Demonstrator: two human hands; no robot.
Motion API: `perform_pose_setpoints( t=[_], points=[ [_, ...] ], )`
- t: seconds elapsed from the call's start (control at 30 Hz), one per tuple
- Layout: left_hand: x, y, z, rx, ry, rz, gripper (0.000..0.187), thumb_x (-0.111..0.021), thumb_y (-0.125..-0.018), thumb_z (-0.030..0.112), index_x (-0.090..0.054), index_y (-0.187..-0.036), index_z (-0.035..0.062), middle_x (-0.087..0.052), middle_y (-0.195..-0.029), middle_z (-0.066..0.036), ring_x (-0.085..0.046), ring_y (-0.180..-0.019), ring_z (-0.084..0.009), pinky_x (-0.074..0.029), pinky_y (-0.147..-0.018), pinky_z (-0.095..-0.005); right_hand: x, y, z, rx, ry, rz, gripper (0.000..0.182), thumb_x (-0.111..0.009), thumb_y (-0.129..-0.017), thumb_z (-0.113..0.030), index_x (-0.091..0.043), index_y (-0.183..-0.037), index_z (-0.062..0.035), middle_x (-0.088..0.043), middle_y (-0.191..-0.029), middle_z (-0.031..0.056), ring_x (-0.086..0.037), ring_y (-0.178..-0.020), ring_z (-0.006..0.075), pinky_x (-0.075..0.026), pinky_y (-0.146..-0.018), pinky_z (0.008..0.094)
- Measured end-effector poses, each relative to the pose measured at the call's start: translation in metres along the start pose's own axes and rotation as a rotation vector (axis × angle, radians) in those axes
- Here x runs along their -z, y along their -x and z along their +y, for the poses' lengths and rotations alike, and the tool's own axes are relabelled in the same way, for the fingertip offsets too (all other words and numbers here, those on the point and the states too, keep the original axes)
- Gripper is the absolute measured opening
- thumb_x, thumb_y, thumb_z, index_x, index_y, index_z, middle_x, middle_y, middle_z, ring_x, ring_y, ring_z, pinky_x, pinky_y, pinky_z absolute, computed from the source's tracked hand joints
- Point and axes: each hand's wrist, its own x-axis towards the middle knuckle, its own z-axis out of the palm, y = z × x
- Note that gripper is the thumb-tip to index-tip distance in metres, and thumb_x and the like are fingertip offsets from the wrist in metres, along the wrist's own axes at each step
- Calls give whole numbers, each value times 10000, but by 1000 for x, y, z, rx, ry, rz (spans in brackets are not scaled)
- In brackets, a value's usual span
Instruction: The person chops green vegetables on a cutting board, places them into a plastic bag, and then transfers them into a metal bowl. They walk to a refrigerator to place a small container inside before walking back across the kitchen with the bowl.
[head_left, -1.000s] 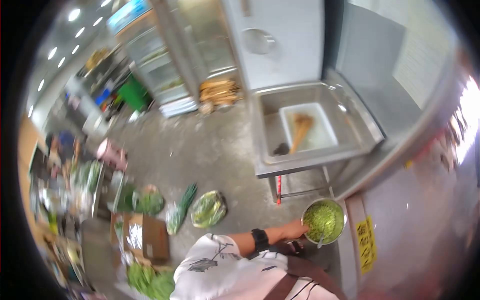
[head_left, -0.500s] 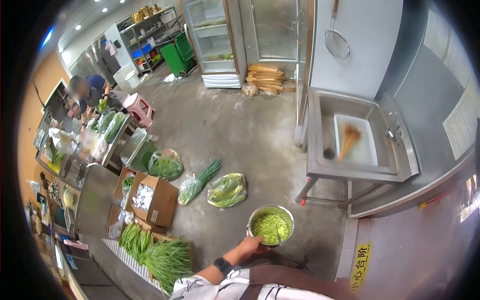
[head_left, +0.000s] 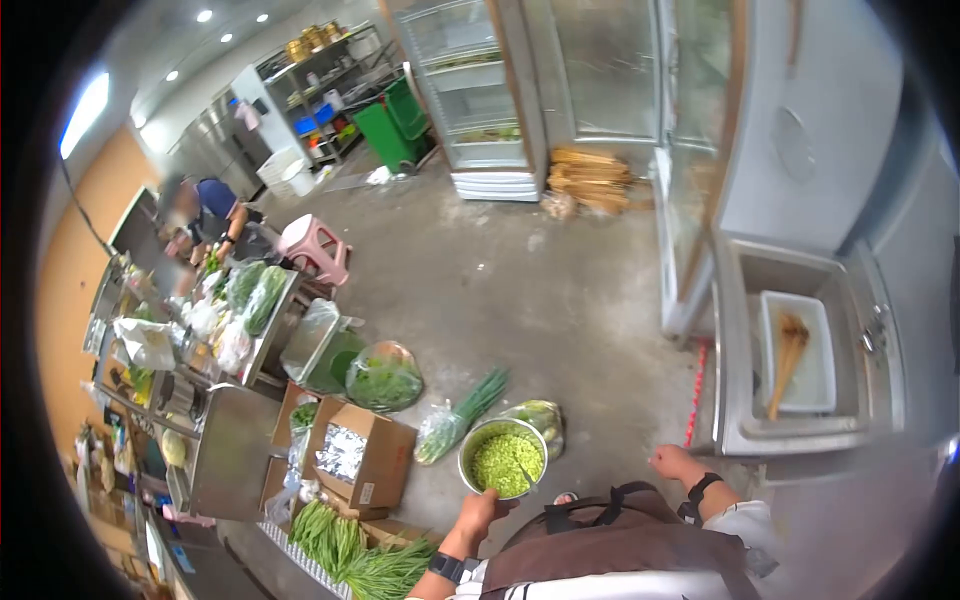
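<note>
My left hand (head_left: 482, 512) grips the near rim of a round metal bowl (head_left: 464, 462). Finely chopped pale-green vegetable (head_left: 506, 458) fills much of it, and a spoon handle (head_left: 527, 474) leans out on the right side. My fingers behind the bowl's rim are partly hidden. Off to the right, my right hand (head_left: 676, 463) hangs over the floor in a loose fist, with nothing visible in it. Just beyond the bowl, a clear bag of green vegetables (head_left: 548, 420) is partly covered by it. Bundled long green stalks (head_left: 470, 405) lie beside that bag.
On the right stands a metal sink (head_left: 742, 340) with a white tub (head_left: 822, 350) holding a wooden brush-like bundle. Cardboard boxes (head_left: 385, 455) and leafy greens (head_left: 330, 535) sit at left. Another person (head_left: 215, 215) works at a loaded table, near a pink stool (head_left: 314, 245).
The view has turned left and moved forward. The bowl in my left hand now overlaps the bagged vegetables. My right hand has come into view.
</note>
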Motion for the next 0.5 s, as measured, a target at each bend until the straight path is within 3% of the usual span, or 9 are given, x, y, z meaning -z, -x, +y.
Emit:
perform_pose_setpoints(
  t=[0.13, 0.23, 0.33, 0.47, 0.5],
  points=[
    [-7, -32, 47, 4, 50, 74, 391, -344, -868, 127, -373, -1169, -120, -602, -984, -215, -641, -843, -293, -517, -700, -350, 51, -97, -46, -2, -110, -135, 303, -540, -789, -345, -624, -805, -54, -620, -830, 176, -581, -816, 347, -457, -727, 416],
    [-22, -70, 72, 36, 71, 94, 403, -347, -871, 170, -398, -1170, -95, -618, -959, -213, -636, -822, -281, -513, -729, -350, 65, -181, -34, 51, -153, -176, 325, -539, -788, -352, -644, -803, -45, -627, -825, 182, -589, -811, 349, -458, -732, 416],
    [-42, -114, 95, 101, 243, 66, 412, -352, -872, 202, -410, -1184, -62, -624, -942, -221, -618, -822, -283, -496, -780, -368, 83, -281, -5, 113, 56, -227, 355, -541, -782, -359, -655, -814, -25, -627, -842, 200, -595, -815, 355, -457, -750, 423],
    [-117, -112, 188, 4, -95, 213, 390, -346, -873, 192, -434, -1160, -58, -594, -977, -230, -591, -885, -314, -464, -824, -433, 153, -407, 29, 285, 256, -182, 351, -512, -803, -339, -660, -841, -24, -614, -894, 218, -594, -846, 360, -458, -758, 450],
    [-124, -122, 204, 12, -56, 211, 392, -348, -874, 197, -435, -1160, -56, -590, -983, -229, -586, -891, -313, -461, -828, -432, 159, -455, 47, 497, 570, -254, 335, -493, -816, -317, -663, -840, -30, -615, -906, 213, -593, -854, 360, -463, -759, 445]
  ],
)
